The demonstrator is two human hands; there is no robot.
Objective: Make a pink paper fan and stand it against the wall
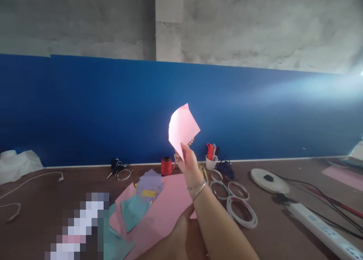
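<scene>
My right hand (187, 161) is raised above the table, its fingers pinched on the lower corner of a pink sheet of paper (182, 126) held up against the blue wall panel. Bracelets circle that wrist. My left hand (181, 235) rests low at the bottom edge, lying on a large pink sheet (167, 205) on the table; its fingers are mostly hidden behind my right forearm. Beside it lies a pile of purple, teal and yellow paper pieces (141, 201).
Several white tape rings (241, 210) lie to the right of my arm. A red thread spool (166, 165), a white cup of tools (211, 158), scissors (117, 168), a round lamp base (268, 178), a power strip (320, 228) and cables sit on the brown table.
</scene>
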